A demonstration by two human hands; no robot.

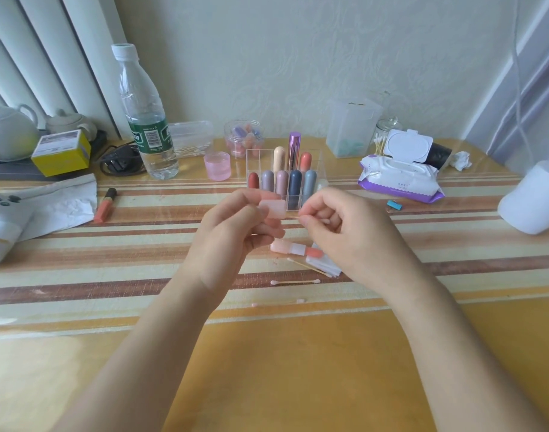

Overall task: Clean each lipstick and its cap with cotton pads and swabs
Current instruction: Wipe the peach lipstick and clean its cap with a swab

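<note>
Grip: left hand point(235, 235) pinches cap point(272, 209); right hand point(341, 235) pinches swab point(321, 221) right of cap. Uncapped lipstick point(298, 249) lies on table point(267, 369) under hands, left of pads point(324, 267). Risk: lipstick rolls, bare tip smears table.

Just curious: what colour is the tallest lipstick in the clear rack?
The tallest lipstick is shiny metallic purple; the head view shows it.

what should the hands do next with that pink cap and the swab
Probably ease the cotton swab tip into the pink cap and twist it round. The left hand holds the cap up, the right hand pinches the swab close beside it, and the uncapped lipstick lies on the table below.
</note>
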